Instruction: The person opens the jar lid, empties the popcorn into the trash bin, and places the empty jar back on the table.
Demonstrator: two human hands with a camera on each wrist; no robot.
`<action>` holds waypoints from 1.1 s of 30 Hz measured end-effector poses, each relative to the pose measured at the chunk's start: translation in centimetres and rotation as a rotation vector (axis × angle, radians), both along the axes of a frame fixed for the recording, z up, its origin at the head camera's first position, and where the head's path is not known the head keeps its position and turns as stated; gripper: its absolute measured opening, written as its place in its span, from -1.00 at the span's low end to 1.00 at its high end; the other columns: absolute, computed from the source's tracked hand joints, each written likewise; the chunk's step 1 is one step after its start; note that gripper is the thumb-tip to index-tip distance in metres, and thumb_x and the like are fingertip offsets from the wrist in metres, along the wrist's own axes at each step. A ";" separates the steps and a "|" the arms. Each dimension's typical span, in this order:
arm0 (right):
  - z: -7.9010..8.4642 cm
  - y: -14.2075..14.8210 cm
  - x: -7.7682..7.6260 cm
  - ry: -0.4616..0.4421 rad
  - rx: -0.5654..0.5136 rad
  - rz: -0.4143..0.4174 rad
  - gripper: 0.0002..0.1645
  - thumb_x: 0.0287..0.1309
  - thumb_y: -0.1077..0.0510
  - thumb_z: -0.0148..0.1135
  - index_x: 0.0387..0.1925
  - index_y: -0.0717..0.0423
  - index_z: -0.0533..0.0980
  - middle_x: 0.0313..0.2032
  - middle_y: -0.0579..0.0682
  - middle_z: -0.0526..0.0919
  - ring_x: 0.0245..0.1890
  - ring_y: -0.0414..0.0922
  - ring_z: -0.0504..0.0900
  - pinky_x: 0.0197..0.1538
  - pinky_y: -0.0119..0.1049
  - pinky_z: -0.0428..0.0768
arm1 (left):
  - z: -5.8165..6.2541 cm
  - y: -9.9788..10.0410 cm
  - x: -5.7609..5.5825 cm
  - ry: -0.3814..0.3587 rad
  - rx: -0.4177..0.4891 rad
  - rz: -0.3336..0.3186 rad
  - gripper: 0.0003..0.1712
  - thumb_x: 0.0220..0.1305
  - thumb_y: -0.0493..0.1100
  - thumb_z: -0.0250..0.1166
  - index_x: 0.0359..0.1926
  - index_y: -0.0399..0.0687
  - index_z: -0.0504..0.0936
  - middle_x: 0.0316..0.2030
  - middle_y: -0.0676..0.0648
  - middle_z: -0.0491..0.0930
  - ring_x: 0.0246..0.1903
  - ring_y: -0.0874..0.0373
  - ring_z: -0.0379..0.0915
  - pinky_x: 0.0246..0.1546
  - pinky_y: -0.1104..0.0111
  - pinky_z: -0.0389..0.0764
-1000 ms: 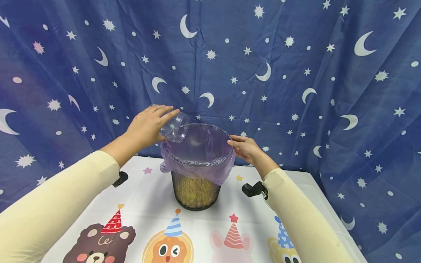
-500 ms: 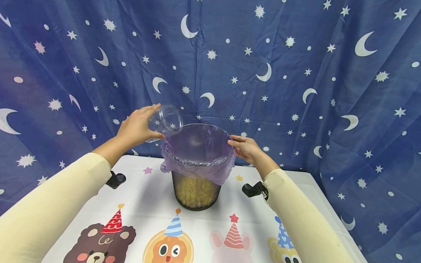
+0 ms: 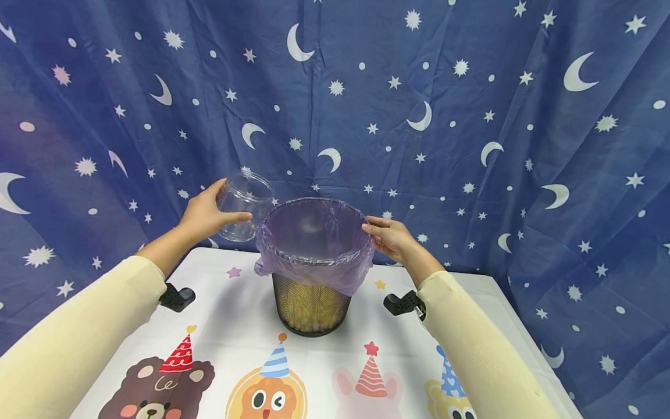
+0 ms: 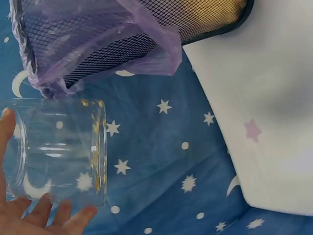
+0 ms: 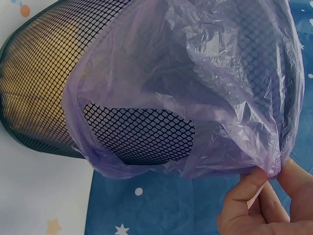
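My left hand [image 3: 203,214] grips a clear round jar [image 3: 245,201] beside the left rim of a black mesh wastebasket [image 3: 311,308]. The jar stands nearly upright, its mouth leaning slightly right. In the left wrist view, small yellowish bits cling near the base of the jar [image 4: 58,152], between the thumb and fingers of the left hand [image 4: 41,218]. A thin purple bag [image 3: 324,270] lines the basket and folds over its rim. At the right rim, my right hand [image 3: 394,238] pinches the bag's edge; the right wrist view shows the bag [image 5: 146,73] bunched there. Something yellowish fills the basket's lower part.
The basket stands near the back of a table with a white cloth [image 3: 225,314] printed with cartoon animals. Behind it hangs a blue curtain [image 3: 356,93] with moons and stars. Black wrist mounts [image 3: 178,298] stick out from the sleeves.
My left hand has moved left, away from over the basket's mouth, and turned the jar from tipped toward the basket to nearly upright. The right hand stays on the bag's edge.
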State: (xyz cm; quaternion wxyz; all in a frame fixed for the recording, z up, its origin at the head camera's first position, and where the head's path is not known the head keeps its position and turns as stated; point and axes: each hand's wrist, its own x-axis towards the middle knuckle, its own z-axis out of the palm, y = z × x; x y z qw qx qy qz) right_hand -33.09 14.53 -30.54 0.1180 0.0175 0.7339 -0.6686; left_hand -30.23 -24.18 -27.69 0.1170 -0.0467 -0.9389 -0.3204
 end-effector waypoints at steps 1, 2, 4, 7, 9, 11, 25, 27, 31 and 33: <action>0.0 0.0 0.0 0.001 -0.001 0.003 -0.36 0.37 0.17 0.16 0.43 0.06 0.29 0.21 0.03 0.44 -0.42 -0.33 0.42 -0.34 -0.56 0.52 | -0.3 -0.2 0.0 -0.025 0.024 0.002 0.31 0.10 0.25 0.43 0.56 -0.17 -0.20 0.47 -0.36 0.06 0.41 -0.33 0.06 0.35 -0.23 0.24; 0.0 0.0 0.0 0.001 -0.003 0.001 -0.37 0.37 0.17 0.17 0.43 0.06 0.29 0.20 0.02 0.44 -0.42 -0.33 0.42 -0.34 -0.56 0.52 | -0.5 -0.4 -0.1 -0.049 0.049 0.003 0.32 0.11 0.27 0.41 0.56 -0.17 -0.24 0.48 -0.35 0.03 0.42 -0.33 0.04 0.35 -0.23 0.24; -0.1 0.0 -0.1 0.001 -0.007 0.000 -0.37 0.37 0.17 0.17 0.43 0.06 0.30 0.16 0.00 0.45 -0.43 -0.33 0.41 -0.34 -0.55 0.51 | -1.0 -0.7 -0.1 -0.090 0.092 0.007 0.34 0.13 0.30 0.38 0.56 -0.16 -0.29 0.49 -0.34 0.00 0.43 -0.33 0.03 0.34 -0.23 0.26; -0.1 0.0 -0.1 0.001 -0.003 -0.007 -0.37 0.37 0.17 0.18 0.42 0.05 0.31 0.14 0.00 0.47 -0.44 -0.33 0.39 -0.35 -0.55 0.51 | -1.5 -0.9 -0.1 -0.126 0.144 0.002 0.34 0.16 0.31 0.36 0.56 -0.15 -0.33 0.50 -0.33 -0.01 0.43 -0.33 0.03 0.32 -0.23 0.30; -0.2 0.0 -0.2 -0.001 0.002 -0.010 -0.37 0.37 0.16 0.18 0.42 0.04 0.31 0.16 0.00 0.47 -0.42 -0.33 0.41 -0.34 -0.55 0.52 | -1.7 -0.9 0.0 -0.130 0.162 -0.005 0.33 0.16 0.31 0.35 0.55 -0.17 -0.33 0.49 -0.34 0.00 0.42 -0.33 0.04 0.30 -0.21 0.34; -0.2 0.0 -0.2 -0.003 0.008 -0.014 -0.38 0.37 0.16 0.18 0.42 0.03 0.32 0.19 0.01 0.46 -0.40 -0.32 0.42 -0.33 -0.55 0.53 | -1.9 -0.9 0.1 -0.128 0.176 -0.011 0.34 0.15 0.33 0.35 0.55 -0.18 -0.31 0.49 -0.34 0.01 0.42 -0.33 0.05 0.29 -0.19 0.37; -0.3 -0.3 -0.1 -0.013 -0.065 -0.007 -0.37 0.37 0.20 0.16 0.43 0.08 0.29 -0.11 -0.11 0.49 -0.53 -0.35 0.37 -0.40 -0.54 0.47 | -3.8 -1.4 1.9 -0.124 0.282 -0.015 0.32 0.16 0.33 0.35 0.56 -0.11 -0.31 0.49 -0.33 0.02 0.42 -0.30 0.07 0.29 -0.23 0.35; -0.2 -0.2 -0.1 -0.015 -0.068 -0.011 -0.37 0.37 0.20 0.16 0.42 0.07 0.30 -0.14 -0.12 0.48 -0.54 -0.35 0.37 -0.41 -0.54 0.47 | -4.1 -1.5 2.4 -0.118 0.280 -0.014 0.32 0.14 0.35 0.34 0.57 -0.10 -0.29 0.48 -0.34 0.04 0.42 -0.29 0.08 0.29 -0.23 0.34; -0.2 -0.1 -0.1 -0.016 -0.060 -0.015 -0.37 0.37 0.18 0.17 0.42 0.05 0.30 -0.02 -0.08 0.49 -0.52 -0.35 0.40 -0.40 -0.55 0.48 | -4.8 -1.5 3.6 -0.106 0.264 -0.015 0.32 0.13 0.38 0.33 0.57 -0.09 -0.27 0.47 -0.35 0.05 0.41 -0.29 0.09 0.28 -0.26 0.33; -0.2 0.0 -0.1 -0.018 -0.054 -0.017 -0.37 0.37 0.17 0.16 0.42 0.04 0.30 0.07 -0.05 0.47 -0.52 -0.35 0.39 -0.40 -0.55 0.47 | -5.1 -1.5 4.2 -0.102 0.267 -0.024 0.31 0.15 0.34 0.34 0.57 -0.10 -0.28 0.47 -0.36 0.04 0.41 -0.29 0.10 0.27 -0.27 0.33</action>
